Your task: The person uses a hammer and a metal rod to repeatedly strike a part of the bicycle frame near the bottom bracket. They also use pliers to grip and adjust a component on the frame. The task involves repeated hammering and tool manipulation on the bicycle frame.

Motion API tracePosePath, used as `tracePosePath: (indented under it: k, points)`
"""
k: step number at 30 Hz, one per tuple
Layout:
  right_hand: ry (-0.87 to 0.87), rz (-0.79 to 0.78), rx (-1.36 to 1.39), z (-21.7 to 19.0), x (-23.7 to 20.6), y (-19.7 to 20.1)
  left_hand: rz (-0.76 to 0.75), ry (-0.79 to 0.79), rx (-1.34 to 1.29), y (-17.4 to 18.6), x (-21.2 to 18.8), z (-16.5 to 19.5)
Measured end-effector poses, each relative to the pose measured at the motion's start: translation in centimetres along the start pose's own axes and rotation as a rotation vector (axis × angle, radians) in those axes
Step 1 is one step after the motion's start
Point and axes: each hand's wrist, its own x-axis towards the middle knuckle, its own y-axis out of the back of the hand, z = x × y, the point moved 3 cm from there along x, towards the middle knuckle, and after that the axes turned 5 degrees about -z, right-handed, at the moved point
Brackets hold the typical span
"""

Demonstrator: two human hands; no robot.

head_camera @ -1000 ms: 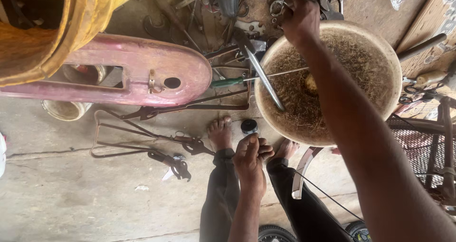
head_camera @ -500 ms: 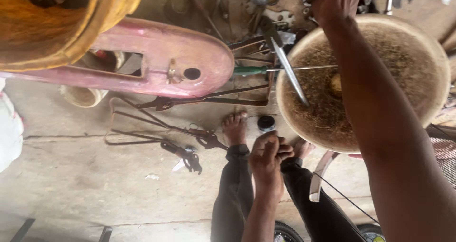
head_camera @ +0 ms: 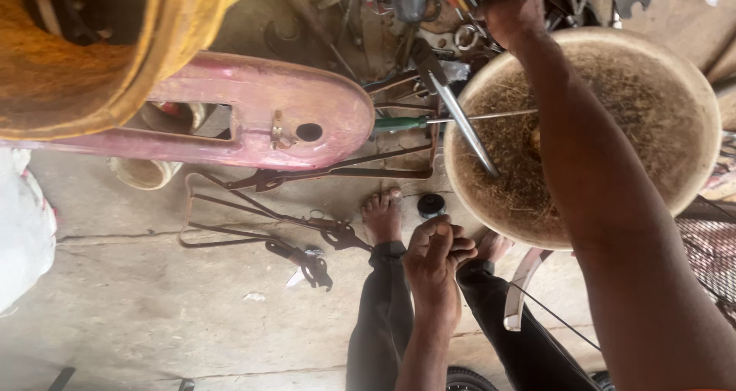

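**A:** Your right hand (head_camera: 515, 8) is at the top of the frame, right of centre, down in the heap of dark metal wrenches and loose tools (head_camera: 429, 15) above the wide round tan basin (head_camera: 690, 92). Go by feel and sight together: move one piece aside at a time, and lift rather than drag, so nothing slides onto the long silver steel bar (head_camera: 460, 123) lying over the basin's left rim.

**B:** And how is that hand closed?

**A:** The fingers curl down into the pile, but the tips are buried among the tools. You seem to be touching or pinching something there; I cannot tell what, or how tightly.

**B:** The other hand?

**A:** Your left hand (head_camera: 433, 264) sits low in the centre of the frame, drawn into a loose fist above your knees, just below the small black round cap (head_camera: 431, 205) on the concrete floor (head_camera: 153, 314). The fingers are folded to the palm; whether something small sits inside is hidden. It touches nothing else.

**B:** Anything to mind nearby?

**A:** The green-handled screwdriver (head_camera: 402, 123) lies between the faded red metal chain cover (head_camera: 253, 115) and the basin, its thin shaft reaching across the rim. Your bare foot (head_camera: 381, 215) is just beside the cap, and the bent rusty wire frame (head_camera: 261, 222) lies to its left, so keep your weight steady while you lean and reach.
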Motion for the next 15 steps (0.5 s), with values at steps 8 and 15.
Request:
tracePosePath:
  k: [8, 15]
  points:
    - [-0.083, -0.288, 0.215, -0.7, -2.7, 0.6, -0.030, -0.026, -0.025, 0.1, 0.2, -0.3]
    - [0.046, 0.114, -0.383, -2.4, -2.1, 1.5, -0.028, -0.025, 0.017, -0.3, 0.0, -0.3]
